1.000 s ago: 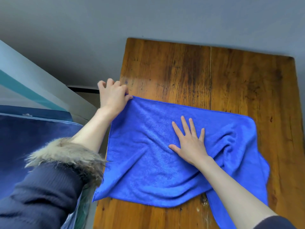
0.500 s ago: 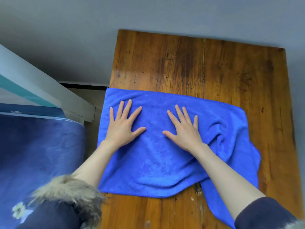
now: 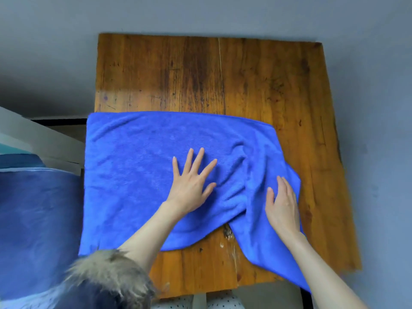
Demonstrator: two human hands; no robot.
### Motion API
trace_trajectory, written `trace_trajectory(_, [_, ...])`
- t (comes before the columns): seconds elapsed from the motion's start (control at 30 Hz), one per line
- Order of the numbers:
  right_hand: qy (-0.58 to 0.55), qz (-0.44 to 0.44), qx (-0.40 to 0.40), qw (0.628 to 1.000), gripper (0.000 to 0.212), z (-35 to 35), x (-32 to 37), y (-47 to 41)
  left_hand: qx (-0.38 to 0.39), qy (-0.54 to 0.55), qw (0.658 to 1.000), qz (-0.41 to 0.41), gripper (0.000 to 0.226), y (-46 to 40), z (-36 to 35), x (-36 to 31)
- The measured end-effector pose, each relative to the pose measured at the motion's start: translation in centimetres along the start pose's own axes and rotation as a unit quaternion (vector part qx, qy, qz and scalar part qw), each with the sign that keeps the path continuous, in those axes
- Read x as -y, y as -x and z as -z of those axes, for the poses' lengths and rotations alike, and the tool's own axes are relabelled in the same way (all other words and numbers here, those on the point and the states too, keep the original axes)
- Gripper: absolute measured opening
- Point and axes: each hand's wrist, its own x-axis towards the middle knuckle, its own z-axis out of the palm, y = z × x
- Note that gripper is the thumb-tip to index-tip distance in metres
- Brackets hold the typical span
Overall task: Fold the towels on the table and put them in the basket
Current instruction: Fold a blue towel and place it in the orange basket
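A blue towel (image 3: 142,175) lay spread across the wooden table (image 3: 245,81), wrinkled toward the right of the frame. The left hand (image 3: 191,181) pressed flat at its centre; the right hand (image 3: 282,204) rested flat near its right edge.

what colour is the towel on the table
Solid bright blue towel, no pattern, seen in the head view.

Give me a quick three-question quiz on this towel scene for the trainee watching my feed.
1. True or false: the blue towel is already folded into a neat stack.
2. Which part of the towel is most wrinkled? A) the left half B) the part between the left hand and the right hand C) the far edge
3. Fill in: the towel's near right corner hangs over the edge of the ____.

Key:
1. False; it lies spread out in one layer.
2. B
3. Wooden table.
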Motion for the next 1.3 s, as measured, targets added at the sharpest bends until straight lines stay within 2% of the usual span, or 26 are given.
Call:
trace_trajectory(0.13, [0.04, 0.044, 0.068, 0.996, 0.059, 0.1, -2.0, -0.7, 0.045, -0.023, 0.999, 0.02, 0.068, -1.5, -1.1, -3.4])
trace_trajectory(0.4, [0.121, 0.124, 0.093, 0.981, 0.064, 4.3, -5.0, -10.4, 0.038, -0.01, 0.997, 0.059, 0.072, -1.8, -0.6, -3.9])
trace_trajectory(0.47, [0.075, 0.129, 0.063, 0.987, 0.055, 4.7, -4.9, -11.8, 0.04, 0.013, 0.996, 0.078, 0.071, -2.2, -0.5, -4.3])
trace_trajectory(0.57, [-0.035, 0.101, -0.05, 0.993, 0.039, 5.2, -5.4, -12.5, 0.037, 0.04, 0.992, 0.111, 0.066, -2.7, -0.4, -5.4])
trace_trajectory(0.63, [-0.055, 0.066, -0.074, 0.994, 0.034, 5.8, -6.4, -12.9, 0.022, 0.048, 0.991, 0.121, 0.062, -3.0, -0.5, -6.6])
trace_trajectory(0.77, [-0.116, -0.058, -0.037, 0.991, 0.026, 7.0, -7.4, -14.0, -0.004, 0.022, 0.996, 0.082, 0.062, -4.1, -1.0, -9.6])
trace_trajectory(0.87, [-0.177, -0.141, -0.003, 0.974, 0.022, 7.8, -7.2, -15.3, 0.014, -0.012, 0.999, 0.046, 0.068, -5.5, -1.3, -11.6])
trace_trajectory(1.0, [-0.247, -0.137, 0.148, 0.948, 0.009, 8.2, -6.9, -16.4, 0.048, -0.034, 0.996, 0.059, 0.08, -6.6, -1.8, -12.8])
trace_trajectory(1.07, [-0.274, -0.127, 0.19, 0.934, 0.008, 8.5, -7.1, -16.6, 0.052, -0.035, 0.996, 0.066, 0.083, -6.6, -1.8, -12.9])
trace_trajectory(1.1, [-0.272, -0.118, 0.167, 0.94, 0.01, 8.7, -7.3, -16.8, 0.053, -0.032, 0.996, 0.068, 0.083, -6.5, -1.9, -12.9])
trace_trajectory(1.2, [-0.204, -0.093, 0.021, 0.974, 0.019, 10.4, -7.8, -17.7, 0.057, -0.027, 0.995, 0.071, 0.085, -6.6, -1.8, -12.8])
trace_trajectory(1.3, [-0.166, -0.046, -0.113, 0.979, 0.021, 12.4, -8.3, -18.9, 0.064, -0.035, 0.994, 0.076, 0.084, -6.7, -1.8, -12.9])
